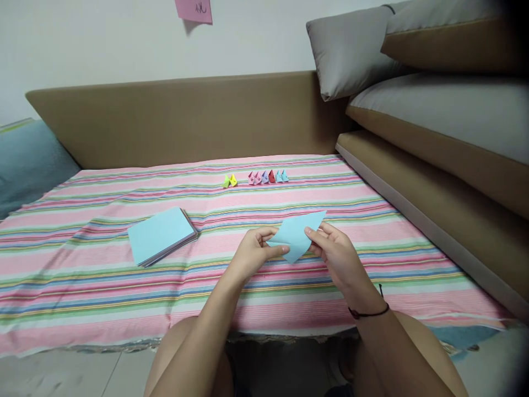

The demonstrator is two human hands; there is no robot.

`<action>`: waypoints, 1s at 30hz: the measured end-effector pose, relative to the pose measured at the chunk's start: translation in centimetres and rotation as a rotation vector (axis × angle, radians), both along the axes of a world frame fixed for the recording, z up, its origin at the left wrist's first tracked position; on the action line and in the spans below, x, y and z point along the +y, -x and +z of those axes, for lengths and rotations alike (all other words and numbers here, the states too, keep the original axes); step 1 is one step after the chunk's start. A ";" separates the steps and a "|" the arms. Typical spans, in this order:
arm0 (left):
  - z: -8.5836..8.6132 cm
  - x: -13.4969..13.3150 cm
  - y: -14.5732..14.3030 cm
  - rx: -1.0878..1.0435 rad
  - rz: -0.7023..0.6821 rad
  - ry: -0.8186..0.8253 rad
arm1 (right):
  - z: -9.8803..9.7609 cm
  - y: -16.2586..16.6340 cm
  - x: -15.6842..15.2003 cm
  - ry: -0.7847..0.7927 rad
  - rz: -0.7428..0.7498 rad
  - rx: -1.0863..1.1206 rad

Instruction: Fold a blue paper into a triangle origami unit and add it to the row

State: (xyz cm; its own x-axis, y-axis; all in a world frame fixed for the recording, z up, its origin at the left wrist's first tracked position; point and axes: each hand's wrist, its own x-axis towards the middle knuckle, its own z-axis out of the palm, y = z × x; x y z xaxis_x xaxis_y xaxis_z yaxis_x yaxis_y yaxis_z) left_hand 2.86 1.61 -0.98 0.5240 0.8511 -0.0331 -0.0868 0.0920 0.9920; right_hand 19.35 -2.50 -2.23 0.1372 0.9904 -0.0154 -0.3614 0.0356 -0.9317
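Observation:
A light blue sheet of paper (296, 232), with pointed corners and a faint crease, is held above the striped cloth between both hands. My left hand (257, 252) pinches its left corner, thumb lying on top and fingers beneath. On the right side, my right hand (333, 251) grips the paper the same way, its thumb pressed on the upper face. Parts of the fingers of both hands are hidden behind the sheet. A dark cord bracelet (369, 314) circles the right wrist.
Left of the hands lies a stack of coloured paper (161, 236), light blue on top. Small folded paper figures (265, 177) stand in a row farther back on the striped cloth (103, 286). Large cushions (446, 110) are piled at right; a blue pillow (28, 160) leans at left.

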 end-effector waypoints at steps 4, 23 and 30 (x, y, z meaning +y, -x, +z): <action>-0.1 -0.1 0.0 0.000 -0.034 0.054 | -0.1 -0.1 0.0 -0.001 -0.009 -0.029; 0.9 0.0 0.8 0.071 -0.013 0.101 | -0.2 -1.2 0.2 -0.014 -0.160 -0.162; 0.2 -0.4 -0.3 -0.009 0.094 0.208 | -0.4 -0.3 0.1 -0.018 0.013 -0.295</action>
State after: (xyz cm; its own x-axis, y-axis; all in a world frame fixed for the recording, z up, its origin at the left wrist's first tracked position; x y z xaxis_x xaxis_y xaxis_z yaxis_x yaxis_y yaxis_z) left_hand 3.21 1.24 -0.81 0.4439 0.8714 -0.2087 -0.1133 0.2856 0.9516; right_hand 19.60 -2.39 -2.63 0.1208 0.9918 0.0412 -0.0752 0.0505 -0.9959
